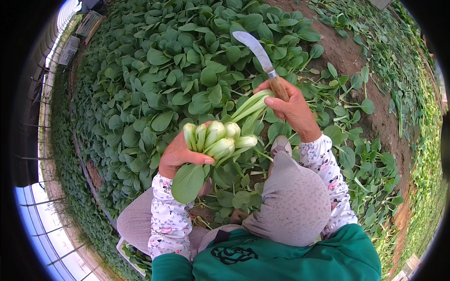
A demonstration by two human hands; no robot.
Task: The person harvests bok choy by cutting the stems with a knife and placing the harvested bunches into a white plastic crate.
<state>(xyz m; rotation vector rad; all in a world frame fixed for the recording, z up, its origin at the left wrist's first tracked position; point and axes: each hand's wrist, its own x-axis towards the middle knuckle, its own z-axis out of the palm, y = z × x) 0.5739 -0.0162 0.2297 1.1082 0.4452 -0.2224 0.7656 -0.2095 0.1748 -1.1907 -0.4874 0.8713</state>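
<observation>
My left hand [177, 152] is closed around a bunch of bok choy [220, 140], whose pale bases point up toward me. A large green leaf [187, 182] hangs below that hand. In my right hand [297, 110] is a harvesting knife [257, 49] with a curved steel blade and a wooden handle, the blade tilted away to the upper left. Pale green stalks [253, 104] are also pinched by the right hand's thumb and fingers, and their far ends reach down behind the bunch.
Dense bok choy plants [140, 89] grow ahead and to the left. Cut leaves [351, 154] lie to the right, beside a strip of bare soil [375, 112]. A white crate [129, 255] stands near my left leg; more crates [70, 49] are at the far left.
</observation>
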